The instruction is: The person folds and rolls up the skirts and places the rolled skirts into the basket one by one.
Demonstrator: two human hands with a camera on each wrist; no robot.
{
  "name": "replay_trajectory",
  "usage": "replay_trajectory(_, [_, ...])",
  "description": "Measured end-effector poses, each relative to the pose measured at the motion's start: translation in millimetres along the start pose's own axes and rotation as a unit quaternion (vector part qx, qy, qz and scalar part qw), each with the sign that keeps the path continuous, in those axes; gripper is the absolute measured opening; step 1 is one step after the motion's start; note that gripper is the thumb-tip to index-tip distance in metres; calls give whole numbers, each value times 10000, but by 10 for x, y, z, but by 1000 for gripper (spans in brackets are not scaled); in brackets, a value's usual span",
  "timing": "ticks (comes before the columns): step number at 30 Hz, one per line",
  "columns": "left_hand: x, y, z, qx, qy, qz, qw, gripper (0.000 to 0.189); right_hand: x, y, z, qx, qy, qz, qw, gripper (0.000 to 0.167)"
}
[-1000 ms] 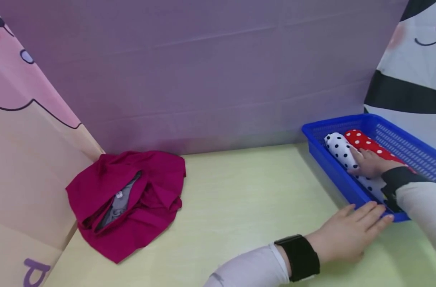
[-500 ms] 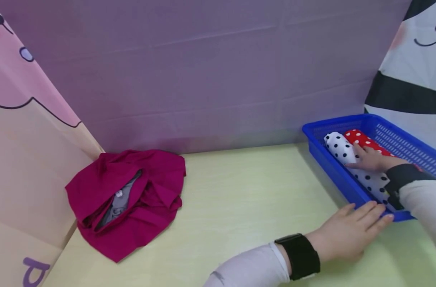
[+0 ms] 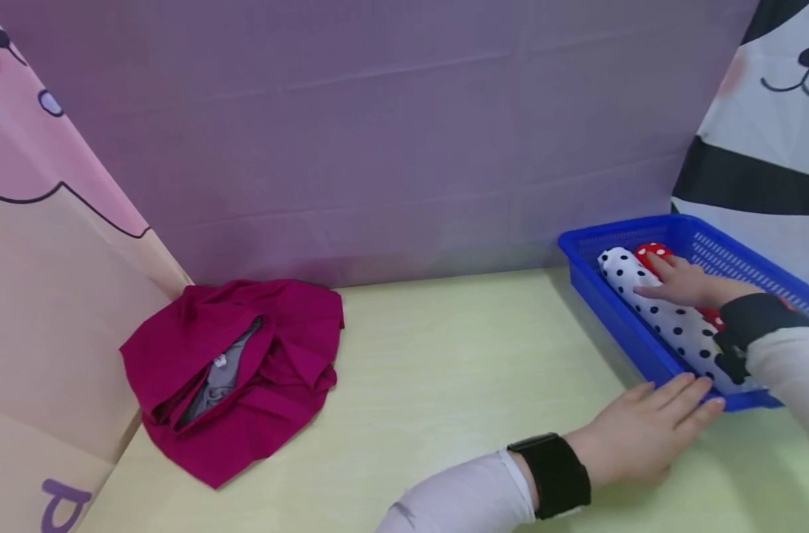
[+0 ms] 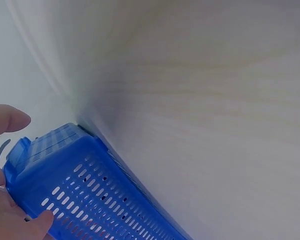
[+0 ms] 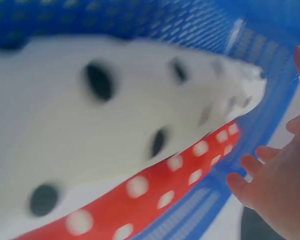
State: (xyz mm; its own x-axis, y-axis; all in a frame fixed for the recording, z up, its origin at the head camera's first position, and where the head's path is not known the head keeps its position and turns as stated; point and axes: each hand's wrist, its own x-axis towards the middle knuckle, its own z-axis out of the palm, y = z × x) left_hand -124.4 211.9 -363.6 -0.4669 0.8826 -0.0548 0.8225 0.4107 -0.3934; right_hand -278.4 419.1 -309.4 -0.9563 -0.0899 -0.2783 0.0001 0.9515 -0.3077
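Note:
In the head view a blue plastic basket (image 3: 597, 307) holds two rolled cloths lying side by side. One roll is white with black dots (image 3: 664, 318); the other, red with white dots (image 3: 652, 250), is partly covered by my right hand (image 3: 687, 285). That hand reaches over the rolls with its fingers spread, and in the right wrist view it (image 5: 280, 175) appears beside their far end. My left hand (image 3: 644, 433) rests its extended fingers at the basket's near corner. The left wrist view has its thumb and fingers around the corner of the perforated wall (image 4: 105, 185).
A crumpled magenta cloth (image 3: 291, 326) lies on the left of the pale table (image 3: 444, 370), grey fabric (image 3: 223, 377) showing through its opening. Behind stands a purple wall covering (image 3: 391, 148). Printed panels flank the table: pink at left (image 3: 51, 163), black and white at right (image 3: 764, 174).
My right hand has slid from the white dotted roll across onto the red one, uncovering more of the white cloth. My left hand stays at the basket's corner.

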Motion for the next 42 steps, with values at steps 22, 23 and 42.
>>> replay_trajectory(22, [-800, -859, 468, -2469, -322, -824, 9650, 62, -74, -1832, 217, 727, -92, -2320, 9699, 71])
replay_trajectory(23, [-876, -932, 461, -2800, -274, -838, 9559, 58, -90, -1871, 246, 748, -84, -2360, 9688, 70])
replay_trajectory(42, [-2224, -1765, 623, -4253, 1555, -2786, 8469, 42, -59, -2376, 1315, 3153, -394, -2882, 9033, 54])
